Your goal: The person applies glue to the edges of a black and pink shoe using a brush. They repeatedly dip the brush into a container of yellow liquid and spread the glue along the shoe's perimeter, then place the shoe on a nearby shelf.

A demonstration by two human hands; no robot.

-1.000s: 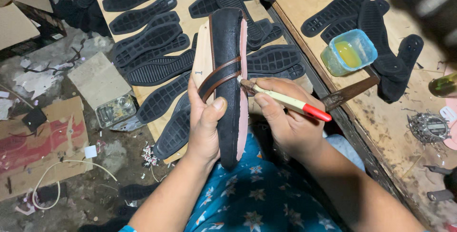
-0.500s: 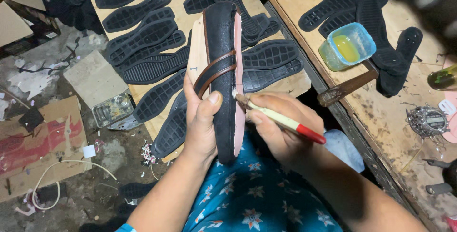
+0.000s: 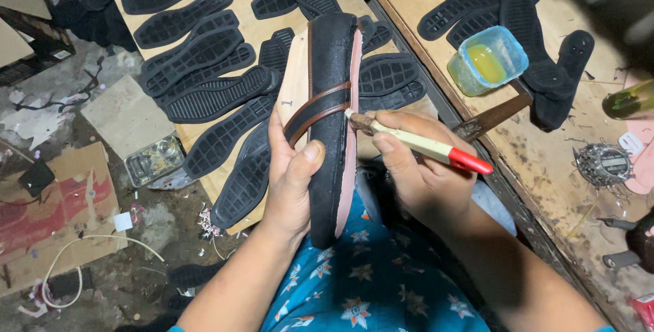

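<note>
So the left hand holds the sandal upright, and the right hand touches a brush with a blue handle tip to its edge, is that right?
Not quite: the brush has a red handle tip, not blue, as the head view shows. The rest holds: the left hand holds the sandal upright, and the right hand touches the brush to its edge.

One head-worn camera looks steeply down, close over the lap, with workboards [image 3: 436, 25] beyond.

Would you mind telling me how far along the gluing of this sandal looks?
Done: the brown strap already crosses the sandal. In hand: the left hand grips the sandal while the right hand touches a brush to its edge. Left: many bare black soles lie on the boards; glue remains in the tub.
</note>
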